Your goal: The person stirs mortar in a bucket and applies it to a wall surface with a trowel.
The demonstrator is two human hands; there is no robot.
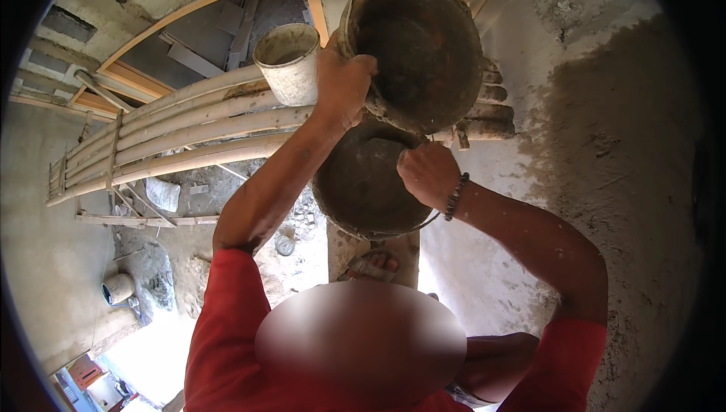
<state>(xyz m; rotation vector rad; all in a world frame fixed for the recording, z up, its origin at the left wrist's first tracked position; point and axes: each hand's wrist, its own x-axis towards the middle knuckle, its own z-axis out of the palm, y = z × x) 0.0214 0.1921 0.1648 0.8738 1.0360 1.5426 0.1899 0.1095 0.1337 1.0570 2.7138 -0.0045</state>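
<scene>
My left hand (344,83) is closed on the left rim of a dark, mortar-crusted bucket (420,52), which is tilted so its inside shows. Just below it hangs a second dark bucket (370,181), its inner wall coated with grey residue. My right hand (428,176), with a beaded bracelet at the wrist, makes a fist over this lower bucket's right side. A thin wire handle curves from that bucket's rim toward the fist and passes behind the wrist; the fingers appear wrapped round it, though their grip is partly hidden.
A bamboo pole platform (189,121) spans from the left to behind the buckets. On it stands a whitish pail (291,64). A plank (408,257) lies under my foot. At right rises a wall with a damp plaster patch (605,132); rubble and another bucket (119,289) lie lower left.
</scene>
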